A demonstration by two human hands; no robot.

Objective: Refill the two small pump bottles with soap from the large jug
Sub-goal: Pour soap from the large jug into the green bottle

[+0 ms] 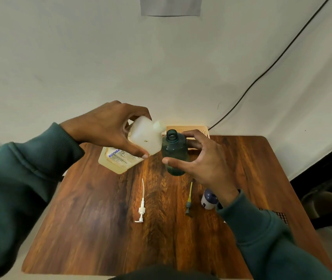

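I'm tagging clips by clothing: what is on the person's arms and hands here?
Both arms wear long dark teal-green sleeves of soft knit fabric with ribbed cuffs at the wrists. The left hand and right hand are bare: no gloves, rings, watch or markings show.

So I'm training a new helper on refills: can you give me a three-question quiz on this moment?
1. True or false: the green bottle has its pump screwed on.
2. Which hand tilts the large jug? A) left hand B) right hand
3. Fill in: the white pump lies on the ____.

Key: 1. False, its neck is open. 2. A. 3. Table.
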